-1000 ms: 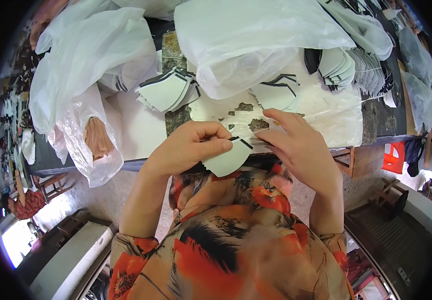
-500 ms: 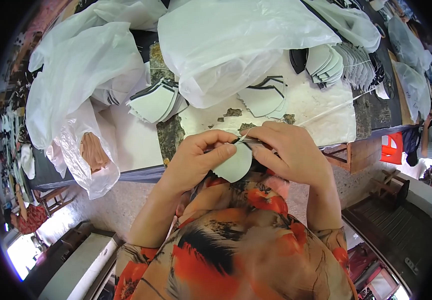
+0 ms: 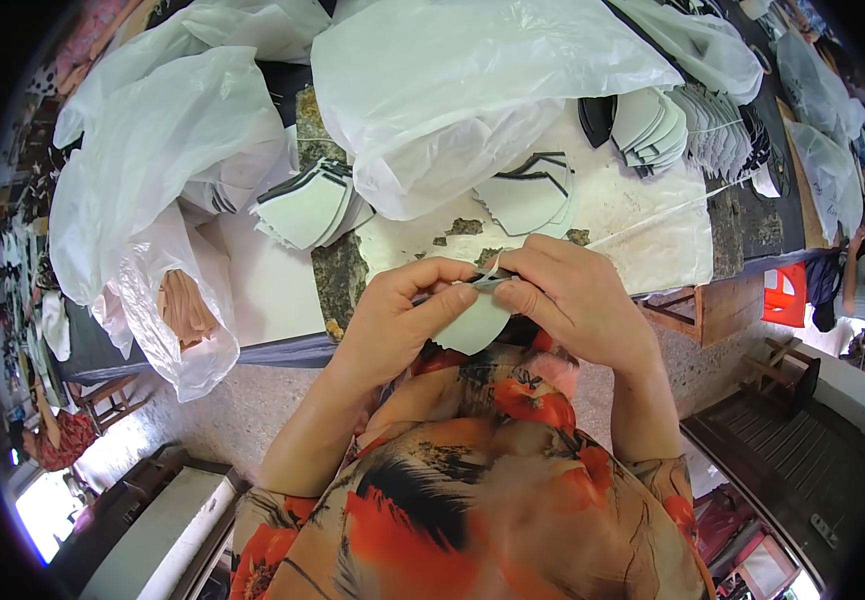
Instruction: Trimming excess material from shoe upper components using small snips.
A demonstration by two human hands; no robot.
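My left hand [image 3: 402, 320] and my right hand [image 3: 572, 300] meet just below the table edge, both pinching one pale, curved fabric piece [image 3: 472, 325] with a dark edge. The fingertips of both hands touch at its top edge. A thin loop of white thread or elastic [image 3: 495, 266] rises between my fingers. Most of the piece's upper part is hidden by my fingers.
On the worn table [image 3: 652, 235] lie stacks of similar pale cut pieces [image 3: 307, 205] [image 3: 527, 190] [image 3: 667, 125]. Big translucent plastic bags [image 3: 452, 80] [image 3: 152, 150] cover the back and left. A wooden stool [image 3: 717, 310] and a red box [image 3: 784, 295] stand at the right.
Both hands have drawn closer together on the piece and moved slightly toward my body. My right hand's fingers now cover more of its top edge.
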